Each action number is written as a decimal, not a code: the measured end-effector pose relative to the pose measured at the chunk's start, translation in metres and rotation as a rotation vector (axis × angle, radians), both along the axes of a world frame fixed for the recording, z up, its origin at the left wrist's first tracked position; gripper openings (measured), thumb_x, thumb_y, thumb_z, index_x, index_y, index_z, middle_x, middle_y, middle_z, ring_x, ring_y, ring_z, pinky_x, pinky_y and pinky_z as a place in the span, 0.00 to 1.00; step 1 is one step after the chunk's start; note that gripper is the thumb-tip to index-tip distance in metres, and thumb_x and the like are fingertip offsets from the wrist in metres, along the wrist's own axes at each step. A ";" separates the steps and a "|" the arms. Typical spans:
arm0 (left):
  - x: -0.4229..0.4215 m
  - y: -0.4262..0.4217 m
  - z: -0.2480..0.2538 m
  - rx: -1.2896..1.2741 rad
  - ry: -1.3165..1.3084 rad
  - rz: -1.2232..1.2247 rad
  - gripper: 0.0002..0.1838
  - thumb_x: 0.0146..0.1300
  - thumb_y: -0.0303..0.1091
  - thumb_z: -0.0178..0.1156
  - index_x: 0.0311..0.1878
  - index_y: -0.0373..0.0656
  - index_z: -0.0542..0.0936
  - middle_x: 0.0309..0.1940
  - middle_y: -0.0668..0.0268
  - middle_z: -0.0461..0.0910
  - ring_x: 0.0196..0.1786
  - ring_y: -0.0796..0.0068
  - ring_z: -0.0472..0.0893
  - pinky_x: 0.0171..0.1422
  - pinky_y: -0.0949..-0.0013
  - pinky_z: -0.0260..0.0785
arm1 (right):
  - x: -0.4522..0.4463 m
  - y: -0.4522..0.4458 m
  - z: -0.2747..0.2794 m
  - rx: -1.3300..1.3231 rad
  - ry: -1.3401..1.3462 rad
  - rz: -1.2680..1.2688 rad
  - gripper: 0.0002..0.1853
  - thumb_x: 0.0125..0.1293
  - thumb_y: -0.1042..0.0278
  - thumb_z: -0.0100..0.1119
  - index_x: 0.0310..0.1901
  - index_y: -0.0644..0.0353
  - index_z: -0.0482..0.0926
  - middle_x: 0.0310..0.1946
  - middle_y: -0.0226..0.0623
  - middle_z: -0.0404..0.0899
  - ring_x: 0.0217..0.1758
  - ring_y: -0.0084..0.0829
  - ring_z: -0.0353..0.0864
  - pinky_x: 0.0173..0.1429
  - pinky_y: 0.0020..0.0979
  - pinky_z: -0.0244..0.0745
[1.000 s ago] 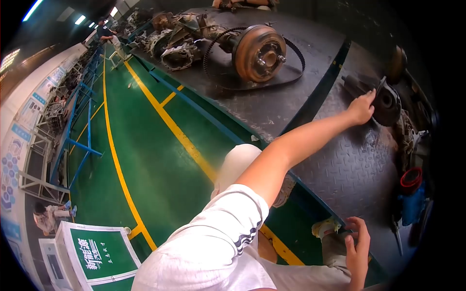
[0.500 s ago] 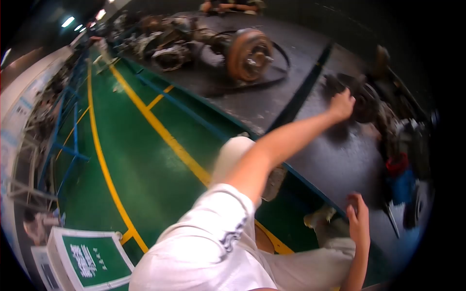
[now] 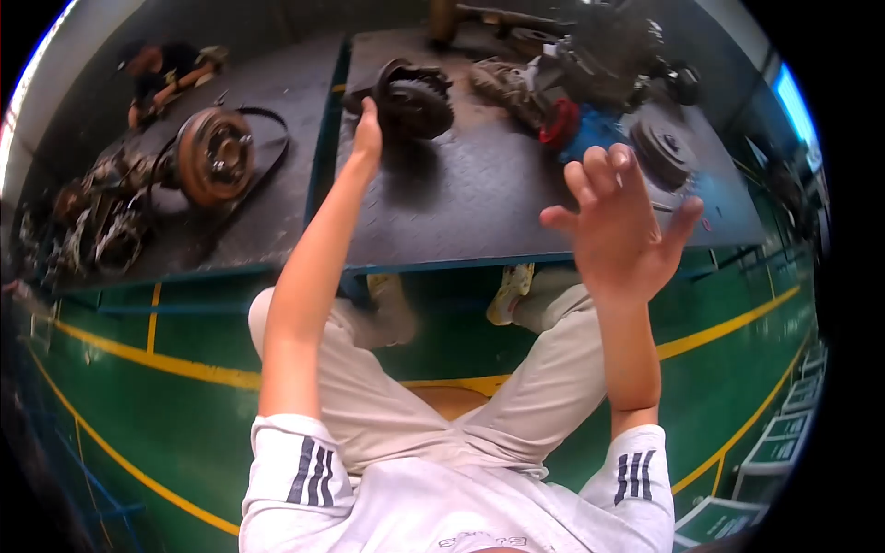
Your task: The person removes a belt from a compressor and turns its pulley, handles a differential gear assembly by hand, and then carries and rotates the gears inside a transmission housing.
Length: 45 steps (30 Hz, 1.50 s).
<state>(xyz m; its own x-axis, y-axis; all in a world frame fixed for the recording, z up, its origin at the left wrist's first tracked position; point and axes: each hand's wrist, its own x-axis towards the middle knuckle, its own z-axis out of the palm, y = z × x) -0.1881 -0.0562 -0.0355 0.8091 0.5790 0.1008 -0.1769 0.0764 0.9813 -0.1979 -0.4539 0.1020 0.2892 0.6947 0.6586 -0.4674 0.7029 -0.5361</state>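
Observation:
A dark, greasy gear assembly (image 3: pixel 417 103) with a toothed edge stands on the metal bench (image 3: pixel 461 217), left of its middle. My left hand (image 3: pixel 368 138) is at its left side, gripping the projecting end. Some of that hand's fingers are hidden against the part. Over the front right of the bench my right hand (image 3: pixel 619 226) is raised with its fingers spread, and nothing is in it. Beyond it are a blue object (image 3: pixel 595 132) with a red ring-shaped part (image 3: pixel 560 124) and a round grey drum (image 3: pixel 662 152).
On the left bench lies an axle with a rusty brake drum (image 3: pixel 214 157) and a black cable loop (image 3: pixel 277 138). A dark gap (image 3: pixel 329 138) separates the benches. A large machine assembly (image 3: pixel 604 51) stands at the back right. Another person (image 3: pixel 166 74) is at the far left.
The view has swung right to face the bench squarely. My left hand remains at the gear assembly. My right hand has risen from near my lap to above the bench, fingers spreading.

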 end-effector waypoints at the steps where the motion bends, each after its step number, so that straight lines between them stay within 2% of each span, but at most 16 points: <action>1: 0.001 0.003 0.000 0.003 -0.008 -0.024 0.51 0.76 0.75 0.32 0.87 0.47 0.39 0.88 0.55 0.37 0.89 0.58 0.37 0.89 0.53 0.27 | -0.011 -0.003 0.009 0.003 -0.008 -0.024 0.46 0.70 0.20 0.48 0.68 0.60 0.65 0.54 0.36 0.67 0.59 0.34 0.71 0.69 0.67 0.75; 4: -0.007 0.006 -0.002 0.004 0.184 0.071 0.53 0.77 0.75 0.34 0.86 0.40 0.40 0.88 0.55 0.38 0.89 0.58 0.38 0.89 0.56 0.28 | -0.049 -0.017 0.039 0.044 -0.018 -0.012 0.37 0.73 0.31 0.56 0.66 0.56 0.63 0.51 0.35 0.65 0.59 0.34 0.69 0.61 0.64 0.82; 9: 0.018 0.044 -0.038 0.030 0.066 0.057 0.53 0.76 0.75 0.34 0.86 0.40 0.42 0.88 0.54 0.39 0.89 0.57 0.40 0.89 0.56 0.28 | -0.077 -0.046 0.072 0.258 -0.056 0.266 0.10 0.82 0.56 0.46 0.50 0.52 0.63 0.40 0.36 0.65 0.44 0.36 0.69 0.47 0.80 0.81; 11: 0.017 0.038 -0.035 0.043 0.092 0.025 0.53 0.76 0.76 0.33 0.86 0.40 0.42 0.88 0.55 0.39 0.89 0.56 0.40 0.89 0.58 0.28 | -0.096 -0.053 0.074 0.348 0.031 0.241 0.08 0.82 0.60 0.48 0.47 0.53 0.66 0.38 0.35 0.67 0.44 0.35 0.69 0.48 0.75 0.82; 15: 0.017 0.022 -0.010 0.096 0.066 0.028 0.50 0.77 0.74 0.32 0.87 0.43 0.43 0.88 0.59 0.39 0.89 0.58 0.39 0.89 0.55 0.26 | -0.099 -0.048 0.082 0.331 0.111 0.213 0.06 0.79 0.64 0.53 0.47 0.55 0.70 0.38 0.35 0.70 0.47 0.34 0.71 0.51 0.69 0.83; 19: 0.032 0.011 -0.002 0.137 0.054 0.076 0.46 0.80 0.67 0.35 0.86 0.41 0.46 0.88 0.57 0.41 0.89 0.57 0.41 0.89 0.57 0.29 | -0.093 -0.065 0.084 0.290 0.012 0.078 0.07 0.84 0.62 0.34 0.47 0.51 0.63 0.38 0.37 0.65 0.39 0.36 0.66 0.43 0.77 0.81; 22: 0.059 0.016 -0.011 0.300 0.006 0.184 0.42 0.82 0.60 0.38 0.85 0.38 0.48 0.87 0.54 0.44 0.89 0.56 0.43 0.89 0.60 0.33 | -0.093 -0.045 0.076 0.309 0.152 0.248 0.05 0.77 0.67 0.53 0.47 0.55 0.69 0.39 0.36 0.71 0.47 0.36 0.72 0.55 0.72 0.78; 27: 0.111 0.016 -0.007 0.601 -0.044 0.417 0.37 0.83 0.49 0.44 0.83 0.32 0.53 0.86 0.47 0.48 0.87 0.51 0.47 0.89 0.62 0.39 | -0.104 -0.028 0.079 0.399 0.385 0.234 0.05 0.76 0.66 0.54 0.42 0.55 0.71 0.34 0.38 0.71 0.43 0.38 0.72 0.50 0.63 0.75; 30: 0.150 0.049 -0.003 0.623 0.053 0.417 0.37 0.83 0.53 0.39 0.83 0.33 0.55 0.86 0.49 0.48 0.87 0.50 0.48 0.88 0.60 0.43 | -0.109 -0.031 0.091 0.288 0.630 0.061 0.07 0.76 0.65 0.55 0.38 0.54 0.71 0.30 0.39 0.70 0.42 0.37 0.72 0.47 0.54 0.74; 33: 0.172 0.070 0.020 0.515 0.095 0.369 0.37 0.83 0.55 0.37 0.82 0.35 0.57 0.85 0.50 0.52 0.86 0.52 0.53 0.87 0.60 0.48 | -0.079 -0.043 0.077 0.245 0.514 0.269 0.09 0.76 0.65 0.56 0.36 0.54 0.71 0.27 0.38 0.70 0.38 0.35 0.72 0.46 0.52 0.73; 34: 0.175 0.108 0.020 0.190 0.040 0.235 0.38 0.83 0.59 0.41 0.85 0.44 0.56 0.86 0.62 0.52 0.86 0.61 0.54 0.86 0.63 0.45 | -0.077 -0.045 0.079 0.242 0.447 0.354 0.10 0.76 0.65 0.56 0.35 0.54 0.71 0.27 0.38 0.70 0.37 0.35 0.72 0.46 0.51 0.73; 36: 0.152 0.061 0.054 -0.033 -0.283 0.421 0.33 0.83 0.52 0.44 0.78 0.35 0.68 0.80 0.54 0.67 0.82 0.59 0.64 0.84 0.65 0.53 | -0.102 -0.051 0.111 -0.055 0.817 -0.071 0.11 0.76 0.65 0.57 0.34 0.54 0.70 0.24 0.36 0.70 0.34 0.34 0.71 0.46 0.52 0.72; 37: 0.152 0.078 0.043 -0.041 -0.285 0.341 0.36 0.82 0.59 0.43 0.82 0.43 0.63 0.82 0.61 0.64 0.83 0.64 0.61 0.82 0.62 0.52 | -0.105 -0.052 0.115 -0.165 0.932 -0.220 0.11 0.76 0.65 0.57 0.33 0.54 0.70 0.24 0.36 0.69 0.33 0.33 0.70 0.46 0.53 0.72; 40: 0.156 0.098 0.008 0.549 -0.122 0.462 0.29 0.80 0.50 0.50 0.71 0.36 0.77 0.72 0.52 0.77 0.77 0.57 0.73 0.80 0.63 0.61 | -0.082 -0.054 0.112 -0.055 0.879 -0.033 0.13 0.76 0.65 0.57 0.31 0.53 0.68 0.22 0.33 0.68 0.31 0.33 0.70 0.52 0.62 0.73; 41: 0.157 0.100 -0.004 0.689 -0.029 0.485 0.29 0.79 0.52 0.51 0.70 0.39 0.79 0.68 0.50 0.80 0.75 0.55 0.74 0.79 0.61 0.63 | -0.075 -0.055 0.127 -0.271 0.844 -0.045 0.14 0.77 0.65 0.56 0.31 0.53 0.68 0.21 0.33 0.68 0.32 0.33 0.71 0.56 0.68 0.71; 45: 0.170 0.092 -0.037 0.720 0.084 0.366 0.36 0.79 0.54 0.50 0.80 0.40 0.64 0.81 0.39 0.56 0.83 0.39 0.57 0.86 0.54 0.50 | -0.077 -0.026 0.098 -0.123 0.906 0.032 0.14 0.77 0.63 0.55 0.31 0.52 0.68 0.21 0.34 0.69 0.33 0.35 0.73 0.65 0.81 0.62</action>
<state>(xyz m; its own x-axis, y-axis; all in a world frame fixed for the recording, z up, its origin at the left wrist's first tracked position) -0.0185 0.0362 -0.0721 0.6025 0.6248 0.4967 0.0085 -0.6273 0.7788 -0.2750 -0.4800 0.2000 0.6391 0.7613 0.1095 -0.7639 0.6448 -0.0248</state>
